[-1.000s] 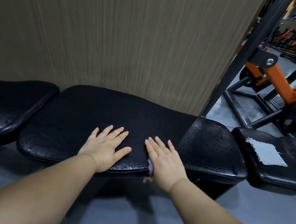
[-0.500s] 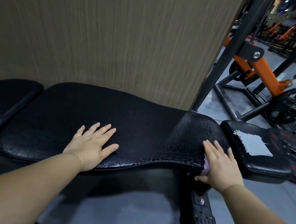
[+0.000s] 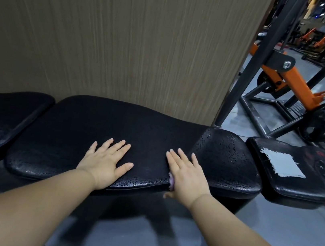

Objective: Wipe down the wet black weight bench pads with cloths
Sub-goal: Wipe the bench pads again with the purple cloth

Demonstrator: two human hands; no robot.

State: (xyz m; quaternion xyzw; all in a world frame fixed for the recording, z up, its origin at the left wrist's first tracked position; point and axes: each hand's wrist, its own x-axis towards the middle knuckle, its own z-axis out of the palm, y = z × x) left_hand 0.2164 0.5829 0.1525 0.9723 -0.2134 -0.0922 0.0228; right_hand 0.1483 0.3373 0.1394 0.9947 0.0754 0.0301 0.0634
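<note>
Dim gym light, wide-angle bend.
Wet glints line the front rim of the black surface (image 3: pixel 114 128); below it the floor (image 3: pixel 119 238) lies in deep shadow; right of it far machines (image 3: pixel 315 38) blur and the frame bar (image 3: pixel 250 72) leans.

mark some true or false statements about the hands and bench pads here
1. The left hand lies flat on the long back pad, fingers spread. True.
2. The right hand has nothing under it. False: a purple cloth peeks out beneath its palm at the pad's edge.
3. The seat pad beside the right hand is beaded with water drops. True.
4. The grey patch sits on the back pad. False: it is on the separate far-right pad.
5. The machine arm behind the bench is blue. False: it is orange.
</note>
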